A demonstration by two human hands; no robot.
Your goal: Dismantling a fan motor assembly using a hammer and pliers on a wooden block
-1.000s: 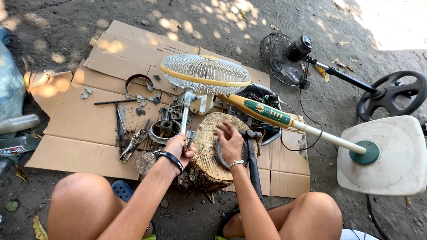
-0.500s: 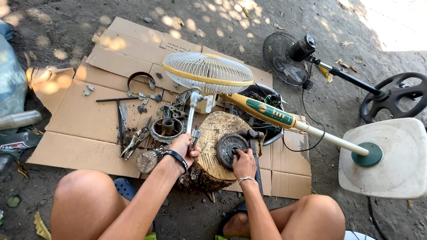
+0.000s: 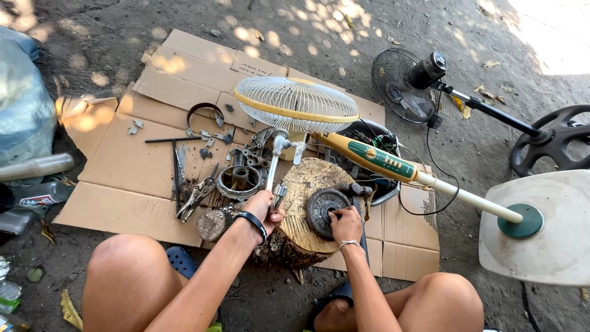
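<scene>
At frame centre, right hand (image 3: 346,224) should pin the metal disc (image 3: 323,211) flat on the stump (image 3: 304,190) while left hand (image 3: 263,208) grips the hammer (image 3: 275,161) firmly.

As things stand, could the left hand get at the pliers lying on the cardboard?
Probably not at once: the left hand grips a metal rod. Otherwise the pliers lie close to its left on open cardboard, nothing between.
</scene>
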